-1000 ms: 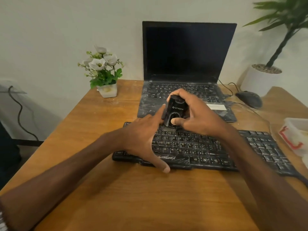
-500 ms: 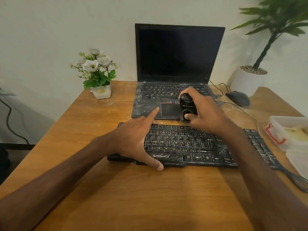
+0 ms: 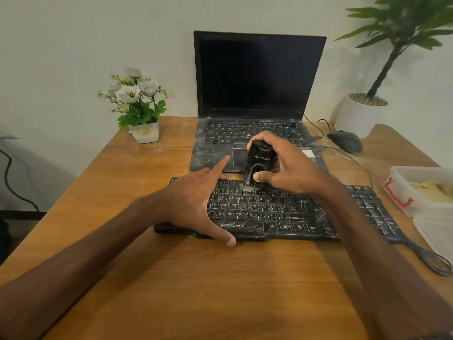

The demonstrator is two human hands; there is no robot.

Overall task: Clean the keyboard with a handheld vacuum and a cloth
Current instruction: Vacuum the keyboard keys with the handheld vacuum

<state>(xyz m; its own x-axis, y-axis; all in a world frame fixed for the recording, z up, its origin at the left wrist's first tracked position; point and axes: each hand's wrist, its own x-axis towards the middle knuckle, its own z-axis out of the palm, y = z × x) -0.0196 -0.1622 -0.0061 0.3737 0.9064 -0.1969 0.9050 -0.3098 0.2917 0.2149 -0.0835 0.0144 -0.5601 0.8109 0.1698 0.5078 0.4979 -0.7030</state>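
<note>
A dusty black keyboard (image 3: 282, 214) lies across the wooden desk (image 3: 196, 278) in front of me. My right hand (image 3: 291, 168) grips a small black handheld vacuum (image 3: 257, 163), held upright with its brush end touching the keyboard's top key rows left of centre. My left hand (image 3: 196, 200) rests flat on the keyboard's left end, fingers spread, forefinger pointing up past the back edge and thumb over the front edge. I see no cloth.
A dusty open laptop (image 3: 255, 99) stands just behind the keyboard. A small flower pot (image 3: 144, 133) is at the back left, a black mouse (image 3: 345, 142) and a white plant pot (image 3: 358, 116) at the back right. Clear plastic containers (image 3: 421, 190) sit at the right edge.
The vacuum in my right hand went back onto the laptop's palm rest and has now come forward onto the keyboard's top rows. My left hand stays on the keyboard's left end.
</note>
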